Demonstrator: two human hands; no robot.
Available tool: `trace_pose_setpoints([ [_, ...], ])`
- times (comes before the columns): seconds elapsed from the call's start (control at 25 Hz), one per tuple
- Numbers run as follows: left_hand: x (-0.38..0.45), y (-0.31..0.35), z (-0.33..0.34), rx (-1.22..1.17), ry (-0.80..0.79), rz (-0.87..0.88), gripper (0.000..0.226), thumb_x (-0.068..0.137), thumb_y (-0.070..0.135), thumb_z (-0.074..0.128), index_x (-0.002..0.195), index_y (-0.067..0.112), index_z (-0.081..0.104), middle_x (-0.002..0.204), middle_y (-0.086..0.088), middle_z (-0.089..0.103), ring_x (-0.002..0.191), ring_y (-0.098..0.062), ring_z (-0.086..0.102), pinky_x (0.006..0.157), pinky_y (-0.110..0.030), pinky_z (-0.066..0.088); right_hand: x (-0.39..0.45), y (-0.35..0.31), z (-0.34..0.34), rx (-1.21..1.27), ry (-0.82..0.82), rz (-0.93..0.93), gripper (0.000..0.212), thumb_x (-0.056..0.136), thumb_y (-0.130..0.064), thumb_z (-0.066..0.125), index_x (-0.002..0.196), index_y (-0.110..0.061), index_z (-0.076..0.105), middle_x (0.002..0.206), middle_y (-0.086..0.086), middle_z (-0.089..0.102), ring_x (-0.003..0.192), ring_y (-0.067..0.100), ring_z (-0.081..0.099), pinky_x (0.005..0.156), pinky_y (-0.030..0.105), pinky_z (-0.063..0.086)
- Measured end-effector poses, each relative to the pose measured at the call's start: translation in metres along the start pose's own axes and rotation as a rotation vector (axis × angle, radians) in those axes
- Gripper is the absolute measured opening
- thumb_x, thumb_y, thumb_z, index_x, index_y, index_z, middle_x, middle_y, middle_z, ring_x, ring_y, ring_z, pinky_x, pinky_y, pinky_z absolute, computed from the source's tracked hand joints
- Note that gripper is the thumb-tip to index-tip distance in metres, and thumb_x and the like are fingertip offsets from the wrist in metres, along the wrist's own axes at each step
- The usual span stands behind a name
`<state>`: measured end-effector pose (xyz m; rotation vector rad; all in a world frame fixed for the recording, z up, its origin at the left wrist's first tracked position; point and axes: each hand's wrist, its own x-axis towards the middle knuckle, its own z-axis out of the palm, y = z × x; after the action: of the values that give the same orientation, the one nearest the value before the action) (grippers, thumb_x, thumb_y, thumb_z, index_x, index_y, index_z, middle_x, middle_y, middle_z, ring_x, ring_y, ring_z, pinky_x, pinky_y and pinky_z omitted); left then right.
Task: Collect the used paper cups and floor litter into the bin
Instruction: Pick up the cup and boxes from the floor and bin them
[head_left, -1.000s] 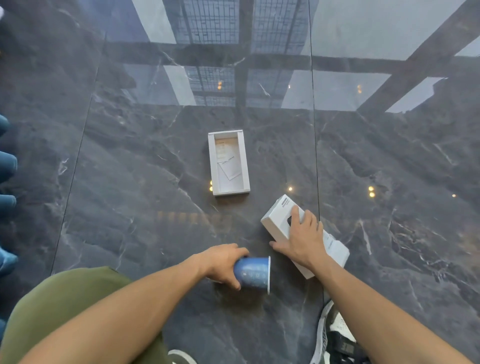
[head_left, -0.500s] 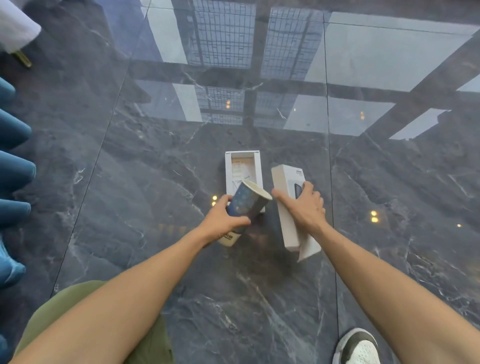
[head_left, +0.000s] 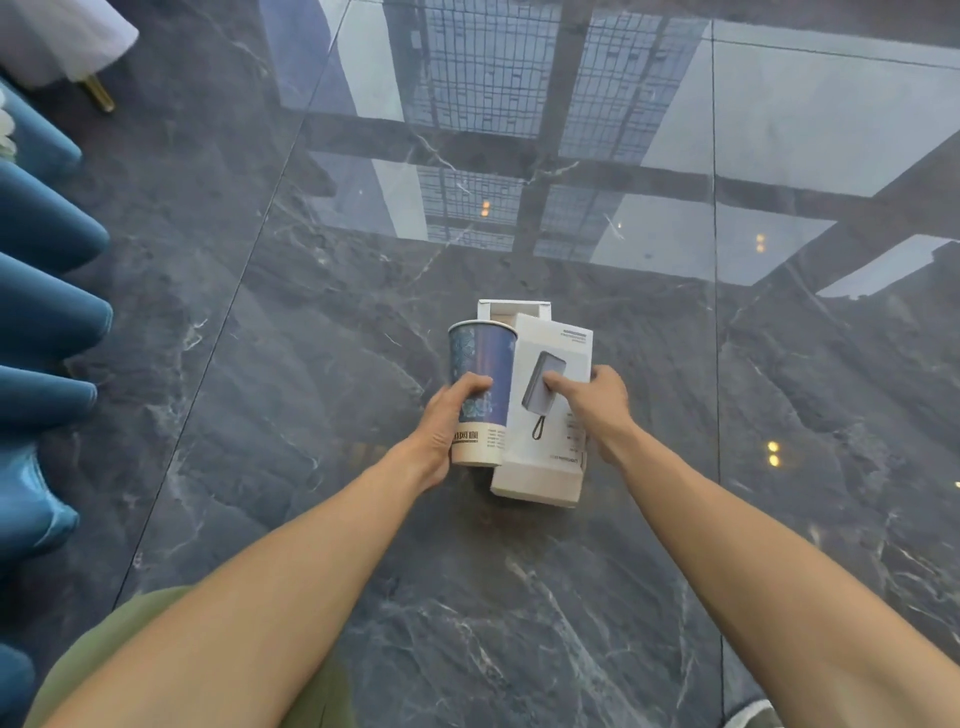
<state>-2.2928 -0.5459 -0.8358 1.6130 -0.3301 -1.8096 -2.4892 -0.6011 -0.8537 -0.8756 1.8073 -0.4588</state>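
My left hand grips a blue patterned paper cup with a cream base, held upright above the floor. My right hand holds a white box lid printed with a power bank picture, thumb on its face. Behind both, the far end of an open white box tray shows on the dark marble floor; the rest of it is hidden by the cup and the lid. No bin is in view.
Blue padded upholstery runs along the left edge. A white cloth with a gold leg stands at the top left. A shoe tip shows at the bottom right. The glossy floor reflects windows.
Both hands rose from the floor and came together over the box tray. The cup went from lying sideways to upright, and the box lid was lifted and turned face up.
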Motion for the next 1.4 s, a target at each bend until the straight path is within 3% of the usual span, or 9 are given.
trace_pose_setpoints([
  [0.16, -0.005, -0.012, -0.007, 0.048, -0.092, -0.051, 0.088, 0.063, 0.061, 0.072, 0.135, 0.010, 0.064, 0.108, -0.019, 0.071, 0.094, -0.032, 0.059, 0.081, -0.043, 0.045, -0.013, 0.009, 0.006, -0.004, -0.133, -0.015, 0.056, 0.074, -0.046, 0.082, 0.117, -0.024, 0.055, 0.116, 0.001, 0.065, 0.098, 0.020, 0.069, 0.075, 0.036, 0.058],
  [0.4, -0.035, -0.012, -0.003, 0.145, -0.144, -0.037, 0.089, 0.060, 0.063, 0.072, 0.132, 0.010, 0.064, 0.099, -0.012, 0.072, 0.075, -0.023, 0.067, 0.074, -0.036, 0.053, -0.044, 0.021, -0.012, 0.153, -0.225, 0.159, 0.038, 0.090, -0.033, 0.067, 0.120, -0.011, 0.059, 0.106, 0.009, 0.072, 0.084, 0.023, 0.069, 0.066, 0.036, 0.052],
  [0.56, -0.070, -0.008, 0.012, 0.186, -0.141, -0.009, 0.086, 0.062, 0.065, 0.072, 0.134, 0.019, 0.065, 0.107, -0.007, 0.079, 0.088, -0.022, 0.072, 0.081, -0.037, 0.056, -0.078, 0.020, -0.032, 0.223, -0.233, 0.145, 0.067, 0.075, -0.046, 0.081, 0.127, -0.014, 0.052, 0.121, 0.011, 0.071, 0.104, 0.032, 0.075, 0.091, 0.056, 0.061],
  [0.64, -0.105, -0.005, 0.014, 0.143, -0.093, -0.033, 0.086, 0.062, 0.067, 0.072, 0.134, 0.022, 0.065, 0.117, -0.010, 0.079, 0.096, -0.025, 0.073, 0.088, -0.042, 0.056, -0.105, 0.013, -0.045, 0.153, -0.257, 0.155, 0.089, 0.060, -0.060, 0.091, 0.127, -0.011, 0.059, 0.117, 0.011, 0.076, 0.099, 0.030, 0.078, 0.090, 0.057, 0.062],
  [0.8, -0.211, 0.005, 0.023, 0.079, -0.050, -0.096, 0.085, 0.062, 0.066, 0.074, 0.135, 0.023, 0.064, 0.119, -0.010, 0.079, 0.100, -0.027, 0.073, 0.090, -0.045, 0.057, -0.203, -0.027, -0.071, 0.074, -0.313, 0.149, 0.039, 0.082, -0.040, 0.081, 0.104, -0.008, 0.076, 0.098, 0.015, 0.081, 0.090, 0.036, 0.079, 0.087, 0.055, 0.063],
  [0.96, -0.330, 0.058, 0.022, 0.006, -0.002, -0.100, 0.085, 0.059, 0.064, 0.074, 0.133, 0.025, 0.063, 0.120, -0.011, 0.078, 0.096, -0.026, 0.073, 0.081, -0.037, 0.057, -0.304, -0.090, -0.095, 0.064, -0.362, 0.156, 0.052, 0.079, -0.044, 0.085, 0.110, -0.005, 0.071, 0.107, 0.019, 0.079, 0.086, 0.028, 0.080, 0.076, 0.046, 0.066],
  [1.08, -0.424, 0.102, 0.012, -0.024, 0.013, -0.109, 0.085, 0.060, 0.066, 0.072, 0.134, 0.025, 0.063, 0.121, -0.012, 0.077, 0.095, -0.025, 0.072, 0.080, -0.036, 0.056, -0.390, -0.149, -0.107, 0.044, -0.346, 0.161, 0.038, 0.086, -0.037, 0.080, 0.106, -0.009, 0.064, 0.104, 0.016, 0.077, 0.082, 0.026, 0.077, 0.066, 0.038, 0.063],
  [1.2, -0.507, 0.137, 0.000, -0.043, 0.029, -0.091, 0.086, 0.060, 0.066, 0.071, 0.133, 0.022, 0.064, 0.117, -0.011, 0.078, 0.091, -0.022, 0.072, 0.076, -0.033, 0.056, -0.468, -0.195, -0.116, 0.096, -0.412, 0.122, 0.038, 0.088, -0.032, 0.073, 0.115, -0.006, 0.069, 0.105, 0.019, 0.078, 0.093, 0.040, 0.076, 0.076, 0.048, 0.062],
  [1.4, -0.599, 0.159, -0.033, -0.084, 0.059, -0.060, 0.083, 0.065, 0.064, 0.073, 0.135, 0.020, 0.063, 0.122, -0.017, 0.075, 0.094, -0.025, 0.070, 0.085, -0.039, 0.057, -0.556, -0.229, -0.121, 0.108, -0.447, 0.083, 0.010, 0.094, -0.016, 0.062, 0.097, -0.014, 0.071, 0.084, 0.007, 0.077, 0.073, 0.024, 0.070, 0.067, 0.036, 0.051],
])
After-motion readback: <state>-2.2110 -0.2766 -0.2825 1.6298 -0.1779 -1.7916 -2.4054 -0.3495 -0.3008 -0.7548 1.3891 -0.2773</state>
